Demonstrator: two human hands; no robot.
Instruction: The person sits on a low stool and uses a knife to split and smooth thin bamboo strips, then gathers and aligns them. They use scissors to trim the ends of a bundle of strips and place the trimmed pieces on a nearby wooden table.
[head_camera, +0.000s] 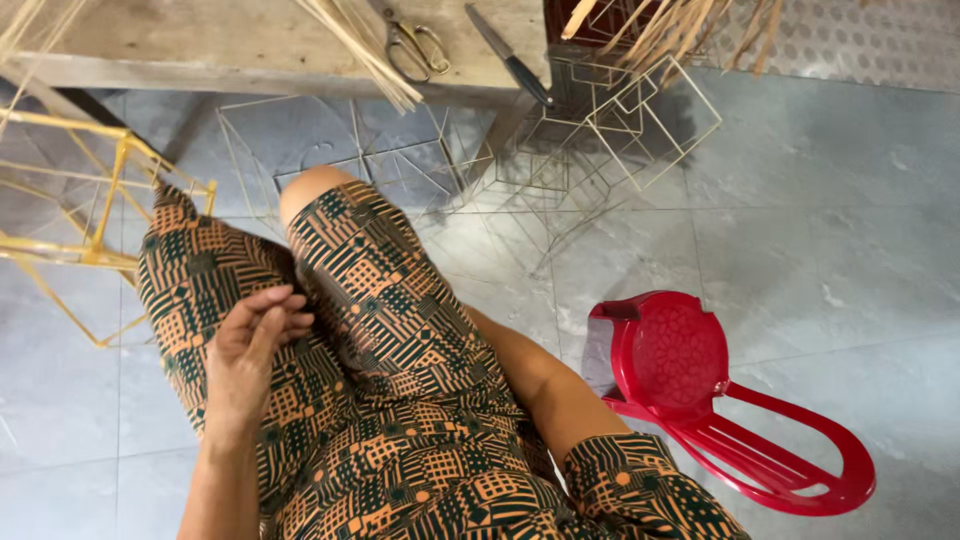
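Down on the lap, the left hand rests on the patterned dress, fingers loosely curled, holding nothing. Whether the right hand is open or closed cannot be told; only the forearm shows, near a red plastic chair.

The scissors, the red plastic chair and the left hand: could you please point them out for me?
scissors (412, 45), head view, on the handles.
red plastic chair (682, 357), head view, on the seat.
left hand (248, 352), head view, on its back.

On the wooden surface ahead lie metal scissors; a red plastic chair stands right, a yellow wire frame left.
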